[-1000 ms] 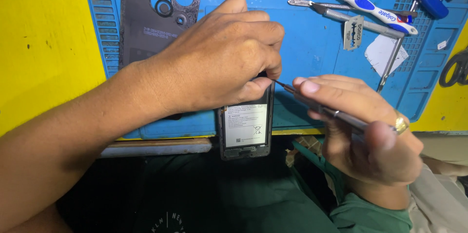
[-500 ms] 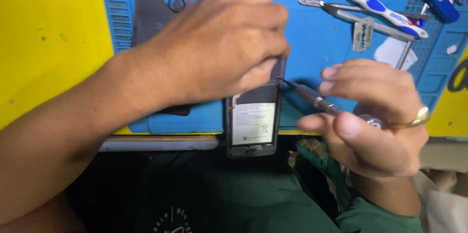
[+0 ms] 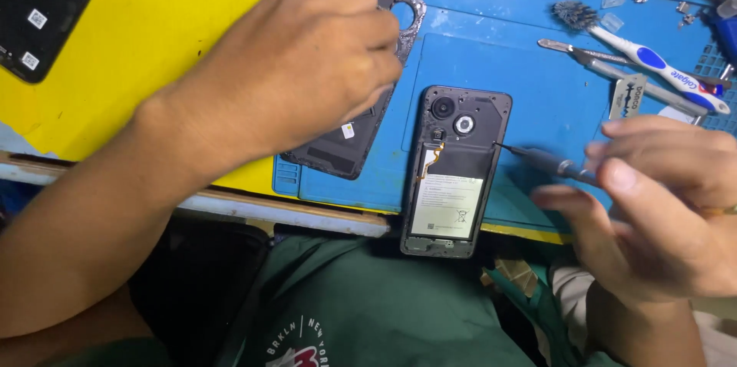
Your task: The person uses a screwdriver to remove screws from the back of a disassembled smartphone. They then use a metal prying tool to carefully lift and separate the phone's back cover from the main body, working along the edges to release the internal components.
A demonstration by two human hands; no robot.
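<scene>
where left hand (image 3: 307, 67) covers back cover (image 3: 361, 129), its middle hides

Single view only: camera on your head, looking steeply down and forward over desk (image 3: 138, 67) edge. Close range; your forearms fill frame's left and right sides. Blue rubber work mat (image 3: 530, 98) spans upper centre, your green-shirted lap sits along bottom. Opened black smartphone with exposed battery (image 3: 453, 171) lies near frame centre. No second view to overlap.
</scene>
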